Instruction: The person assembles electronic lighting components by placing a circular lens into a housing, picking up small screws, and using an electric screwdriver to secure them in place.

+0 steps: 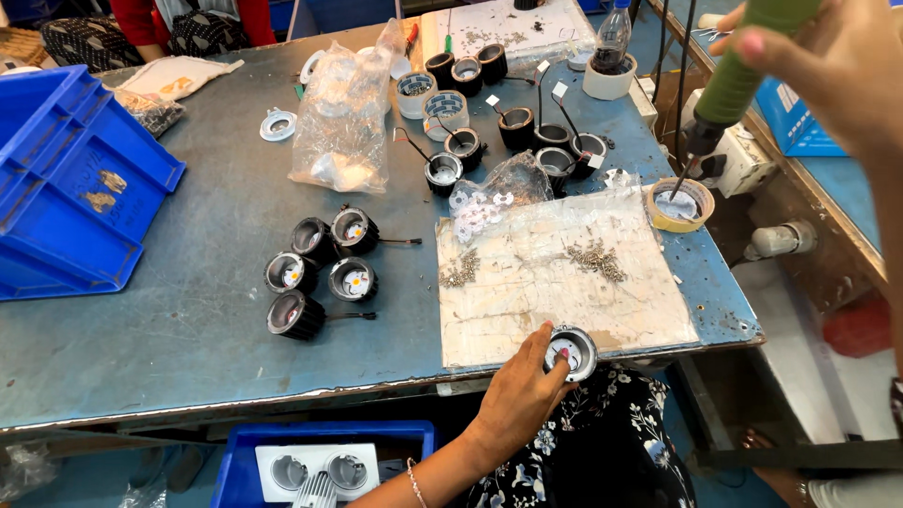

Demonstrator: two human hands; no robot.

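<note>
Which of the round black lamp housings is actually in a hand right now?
The lamp housing at the table's near edge, held by the left hand. The five housings clustered mid-table lie untouched, as do the wired ones farther back.

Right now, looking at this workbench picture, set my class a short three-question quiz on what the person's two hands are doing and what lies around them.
1. True or false: the left hand holds a round lamp housing at the near edge of the table.
2. What does the right hand grip?
A. a green-handled power screwdriver
B. a plastic bottle
C. a blue bin
3. Fill the gap: the screwdriver's tip points down into a roll of ____.

Key
1. True.
2. A.
3. Tape; two small heaps of screws lie on the worn work board nearby.
</note>
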